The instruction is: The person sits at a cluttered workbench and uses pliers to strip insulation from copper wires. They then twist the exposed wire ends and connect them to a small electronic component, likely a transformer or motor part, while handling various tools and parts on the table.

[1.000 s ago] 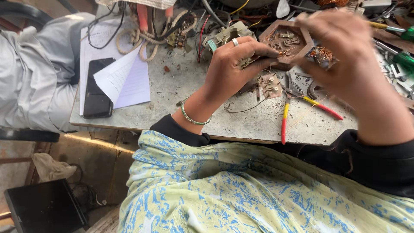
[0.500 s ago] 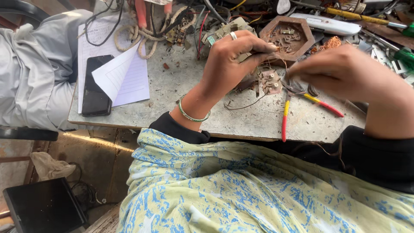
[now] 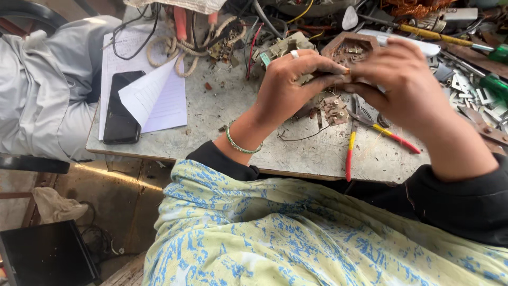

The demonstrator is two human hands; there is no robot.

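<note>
Metal, small and dark, is what I make out pinched where my left hand point(image 3: 288, 87) and right hand point(image 3: 407, 90) meet, just right of centre near the top of the frame; both sets of fingertips are closed tight on this small part point(image 3: 344, 78), though the fingers hide most of it and I cannot tell its exact kind. It sits above the grey worktop point(image 3: 222, 116), just in front of the wooden hexagonal tray point(image 3: 346, 45).

My worry is that so slight a pinch could let the piece slip; it would drop among the loose scraps and the red-and-yellow pliers point(image 3: 370, 124) directly below and be hard to find again. A hard twist could also drive a sharp edge into a fingertip.

Compared with half a second ago, my right hand has come up from over the pliers to meet the left. The black phone point(image 3: 120, 111) and white paper point(image 3: 148, 90) at the upper left lie as they did.
</note>
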